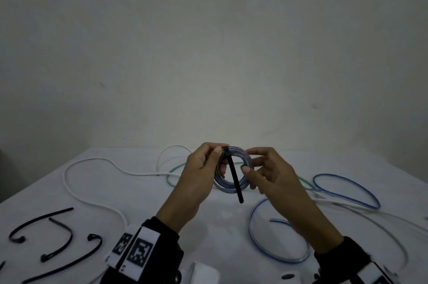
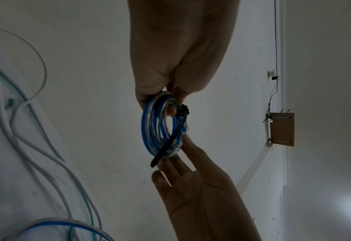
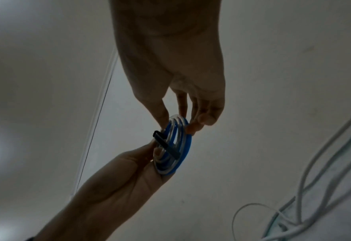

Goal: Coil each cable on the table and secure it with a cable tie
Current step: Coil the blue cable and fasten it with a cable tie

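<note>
A small coil of blue and clear cable [image 1: 225,187] [image 2: 147,130] [image 3: 185,146] is held upright above the table, between both hands. A black cable tie [image 1: 235,179] [image 2: 166,147] [image 3: 167,146] is looped around it, its head at the coil's top left and its long tail slanting down across the ring. My left hand [image 1: 216,151] [image 2: 170,91] pinches the coil right at the tie's head. My right hand [image 1: 257,163] [image 2: 182,163] [image 3: 180,114] touches the opposite edge with nearly straight fingers. Its thumb is near the tail's tip, apart from it in the left wrist view.
Several loose black cable ties [image 1: 58,237] lie at the front left of the white table [image 1: 150,205]. An uncoiled white cable [image 1: 92,200], a green one [image 1: 172,181] and a blue-clear one [image 1: 347,188] sprawl across the middle and right. A pale wall stands behind.
</note>
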